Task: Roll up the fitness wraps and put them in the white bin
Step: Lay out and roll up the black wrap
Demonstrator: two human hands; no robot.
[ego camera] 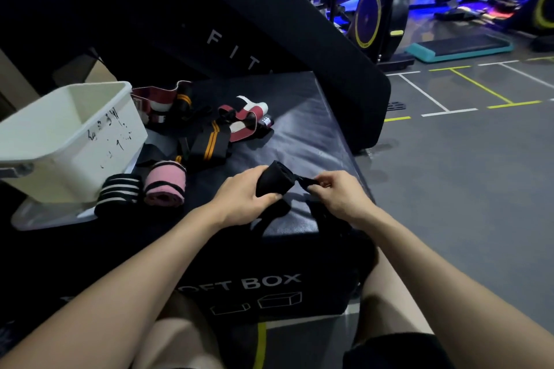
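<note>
At the near edge of the soft box [299, 141], just above our knees, we've got the black wrap [274, 178] held up off the worktop btw both hands. Left hand [242, 198] has its grip clamped round the rolled bundle, thumb under, fingers over. Right hand [338, 192] pinches the thin loose tail sticking out to the right; its grip is closed on that strap end. A length of black strap also hangs down over the box's front edge, hard to make out vs the dark cover.

Handling, as we judge it: light, soft, stretchy fabric, not fragile, not slippery. The roll will spring loose if we ease off, so squeeze across the whole bundle w/ the left and keep the tail taut w/ the right; the end prob. needs pressing flat to hold.

Further left, two rolled wraps sit side by side, touching: a black-and-white striped one [118, 193] and a pink one [165, 183], both beside the white bin [69, 141]. The bin looks empty from here, tilted a bit. Beyond, a heap of unrolled wraps [209, 126], black w/ orange stripes plus red-and-white, waits near the box's back.
</note>
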